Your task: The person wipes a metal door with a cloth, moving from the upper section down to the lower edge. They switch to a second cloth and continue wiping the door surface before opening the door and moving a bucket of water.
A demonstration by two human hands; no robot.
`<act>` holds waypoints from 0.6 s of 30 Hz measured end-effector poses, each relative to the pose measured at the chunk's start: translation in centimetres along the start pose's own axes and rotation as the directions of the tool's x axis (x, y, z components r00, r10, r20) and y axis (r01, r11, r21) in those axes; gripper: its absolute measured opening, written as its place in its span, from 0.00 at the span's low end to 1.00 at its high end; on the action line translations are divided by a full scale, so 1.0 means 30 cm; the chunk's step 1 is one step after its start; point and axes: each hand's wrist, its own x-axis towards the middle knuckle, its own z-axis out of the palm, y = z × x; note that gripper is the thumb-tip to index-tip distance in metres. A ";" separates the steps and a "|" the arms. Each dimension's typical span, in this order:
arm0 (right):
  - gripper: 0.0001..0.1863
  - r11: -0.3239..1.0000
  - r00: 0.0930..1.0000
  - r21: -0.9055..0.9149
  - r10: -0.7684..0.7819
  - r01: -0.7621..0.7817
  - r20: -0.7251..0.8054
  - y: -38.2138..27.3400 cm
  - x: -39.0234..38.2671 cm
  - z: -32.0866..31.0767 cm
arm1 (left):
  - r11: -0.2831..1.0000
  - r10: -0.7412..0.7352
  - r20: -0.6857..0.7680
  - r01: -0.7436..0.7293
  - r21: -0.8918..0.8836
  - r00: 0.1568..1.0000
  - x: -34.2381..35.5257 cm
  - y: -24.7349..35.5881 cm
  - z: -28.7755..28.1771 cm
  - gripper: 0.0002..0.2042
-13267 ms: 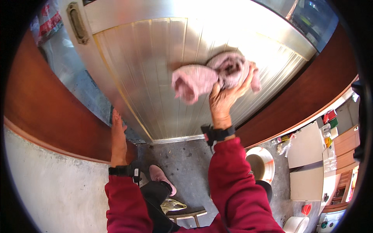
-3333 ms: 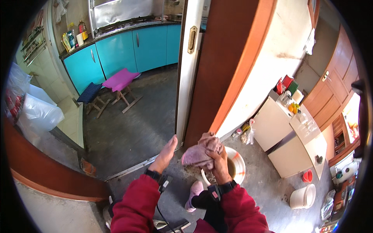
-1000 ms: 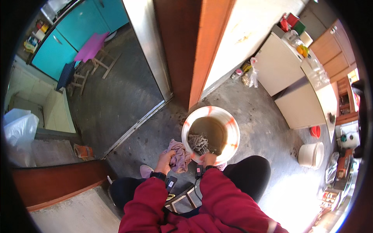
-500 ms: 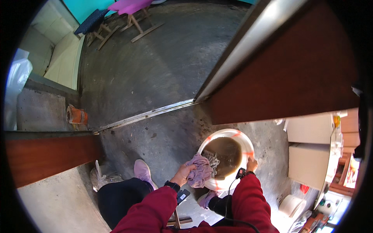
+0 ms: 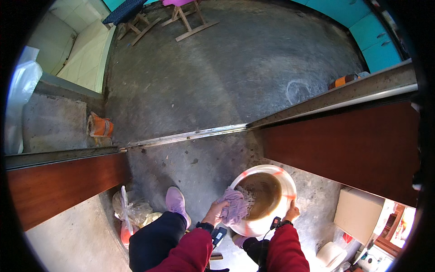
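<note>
A white round basin [image 5: 285,179] with orange marks on its rim stands on the concrete floor and holds brown murky water. My left hand [image 5: 217,210] grips a wet purple-pink cloth [image 5: 233,206] at the basin's near left edge. My right hand [image 5: 292,212] clasps the rim of the basin at its near right side. Both forearms wear dark red sleeves with black wrist devices.
A metal door track [image 5: 190,135] crosses the floor beyond the basin. Brown wooden door panels [image 5: 344,145] flank it right and left [image 5: 59,186]. A plastic bag [image 5: 131,211] lies by my left foot in a pink shoe [image 5: 176,201]. Stools [image 5: 190,13] stand far off.
The view has tipped further down toward the floor. My right hand has moved to the basin's rim, while the left keeps the cloth at the basin's edge.
</note>
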 end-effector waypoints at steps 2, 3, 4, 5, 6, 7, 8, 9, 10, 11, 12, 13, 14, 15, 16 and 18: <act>0.27 0.994 1.000 0.111 0.000 -0.002 0.024 -0.022 -0.066 0.028 | 0.999 0.035 -0.021 -0.035 0.015 0.999 -0.056 0.038 -0.031 0.18; 0.26 0.990 0.998 0.131 0.050 -0.056 0.047 -0.036 -0.099 0.033 | 1.000 0.018 -0.082 -0.019 -0.011 0.996 -0.083 0.063 -0.046 0.18; 0.25 0.995 0.994 0.077 0.049 -0.056 0.096 -0.055 -0.129 0.031 | 0.999 0.011 -0.125 -0.015 -0.034 0.992 -0.112 0.087 -0.060 0.18; 0.25 0.995 0.989 0.072 0.055 -0.066 0.136 -0.076 -0.163 0.032 | 0.998 0.005 -0.168 -0.015 -0.057 0.986 -0.144 0.111 -0.071 0.18; 0.25 0.998 0.984 0.065 0.006 -0.018 0.177 -0.104 -0.201 0.035 | 0.997 0.039 -0.179 -0.050 -0.057 0.983 -0.181 0.138 -0.082 0.18; 0.25 0.999 0.980 0.048 0.013 -0.023 0.197 -0.137 -0.240 0.038 | 0.993 0.055 -0.170 -0.072 -0.098 0.984 -0.219 0.161 -0.092 0.18; 0.25 0.999 0.971 0.046 0.010 -0.021 0.237 -0.177 -0.279 0.040 | 0.986 0.080 -0.153 -0.100 -0.133 0.985 -0.254 0.188 -0.095 0.18; 0.25 1.000 0.970 0.017 0.021 -0.026 0.241 -0.222 -0.325 0.047 | 0.977 0.110 -0.133 -0.131 -0.166 0.985 -0.289 0.222 -0.097 0.18; 0.25 0.998 0.962 0.055 -0.026 0.011 0.273 -0.272 -0.376 0.046 | 0.971 0.134 -0.094 -0.150 -0.188 0.986 -0.329 0.260 -0.104 0.19; 0.25 0.997 0.958 0.066 0.012 -0.032 0.285 -0.327 -0.432 0.047 | 0.960 0.145 -0.117 -0.169 -0.224 0.982 -0.367 0.295 -0.106 0.19; 0.25 0.997 0.942 0.045 0.048 -0.066 0.333 -0.386 -0.474 0.039 | 0.949 0.153 -0.148 -0.187 -0.252 0.977 -0.400 0.324 -0.108 0.20; 0.23 0.998 0.941 0.032 0.038 -0.051 0.337 -0.453 -0.522 0.035 | 0.934 0.174 -0.156 -0.213 -0.287 0.972 -0.440 0.360 -0.107 0.20; 0.22 0.995 0.923 0.067 0.040 -0.071 0.384 -0.521 -0.565 0.020 | 0.919 0.247 -0.095 -0.264 -0.292 0.964 -0.483 0.397 -0.111 0.21; 0.22 0.986 0.897 0.101 0.076 -0.133 0.435 -0.588 -0.606 0.007 | 0.906 0.252 -0.127 -0.280 -0.317 0.959 -0.526 0.433 -0.115 0.21; 0.20 0.987 0.893 0.105 0.061 -0.120 0.446 -0.655 -0.645 0.005 | 0.889 0.272 -0.132 -0.302 -0.345 0.953 -0.566 0.470 -0.114 0.22; 0.17 0.982 0.876 0.140 0.041 -0.123 0.480 -0.782 -0.712 -0.005 | 0.869 0.317 -0.157 -0.353 -0.347 0.935 -0.651 0.535 -0.095 0.23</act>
